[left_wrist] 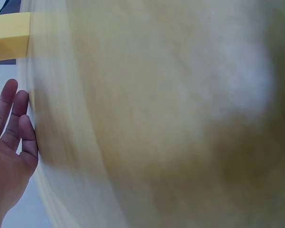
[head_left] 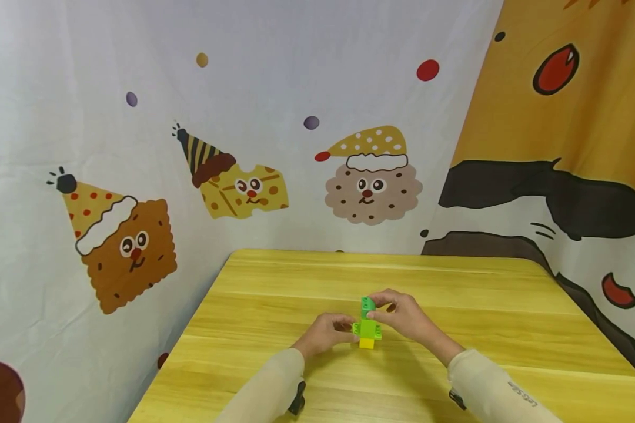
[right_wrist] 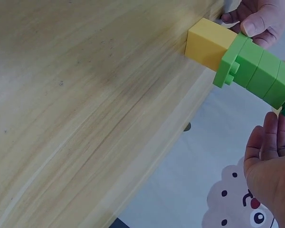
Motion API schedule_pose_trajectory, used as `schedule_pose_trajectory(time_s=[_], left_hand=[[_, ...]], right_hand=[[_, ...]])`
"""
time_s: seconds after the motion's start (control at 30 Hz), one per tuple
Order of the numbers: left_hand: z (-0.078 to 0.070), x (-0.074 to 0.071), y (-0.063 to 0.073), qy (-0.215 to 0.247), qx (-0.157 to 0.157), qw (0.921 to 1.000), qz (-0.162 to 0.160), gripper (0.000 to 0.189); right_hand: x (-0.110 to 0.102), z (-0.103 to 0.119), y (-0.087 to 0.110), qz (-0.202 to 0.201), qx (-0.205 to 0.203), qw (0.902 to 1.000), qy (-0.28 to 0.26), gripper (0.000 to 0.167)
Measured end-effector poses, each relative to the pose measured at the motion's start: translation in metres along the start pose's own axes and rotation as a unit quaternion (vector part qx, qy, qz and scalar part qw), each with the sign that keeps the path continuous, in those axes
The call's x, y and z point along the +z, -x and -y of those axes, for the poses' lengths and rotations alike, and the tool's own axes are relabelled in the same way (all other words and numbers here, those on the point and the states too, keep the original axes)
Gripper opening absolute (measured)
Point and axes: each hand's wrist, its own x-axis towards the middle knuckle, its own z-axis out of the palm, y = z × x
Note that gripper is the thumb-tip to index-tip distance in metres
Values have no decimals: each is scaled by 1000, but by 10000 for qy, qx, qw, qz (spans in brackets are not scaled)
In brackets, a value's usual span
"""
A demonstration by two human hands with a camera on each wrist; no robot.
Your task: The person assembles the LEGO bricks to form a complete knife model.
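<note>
A small tower of toy building blocks stands on the wooden table. Its base is a yellow block (head_left: pixel 367 343); a wider light green block (head_left: pixel 378 332) with studs at both ends rests on that, and light green blocks (right_wrist: pixel 263 71) rise above. A darker green block (head_left: pixel 368 305) is at the top. My right hand (head_left: pixel 404 317) pinches this top block between thumb and fingers. From the left, my left hand (head_left: pixel 325 335) grips the wide light green block by its end, thumb (right_wrist: pixel 252 26) at its edge. The left wrist view shows that hand's outer fingers (left_wrist: pixel 12 114) loosely bent beside the yellow block.
The wooden table (head_left: pixel 264 282) extends around the tower, its far edge against a cloth backdrop (head_left: pixel 275 88) printed with cartoon food. Dark straps (head_left: pixel 297 399) show at both sleeves.
</note>
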Motion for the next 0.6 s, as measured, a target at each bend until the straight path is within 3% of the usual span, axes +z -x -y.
schedule_pose_trajectory(time_s=[0.6], left_hand=[[-1, 0, 1, -14, -23, 10000, 24, 31]], right_hand=[[-3, -1, 1, 83, -208, 9994, 259, 29]])
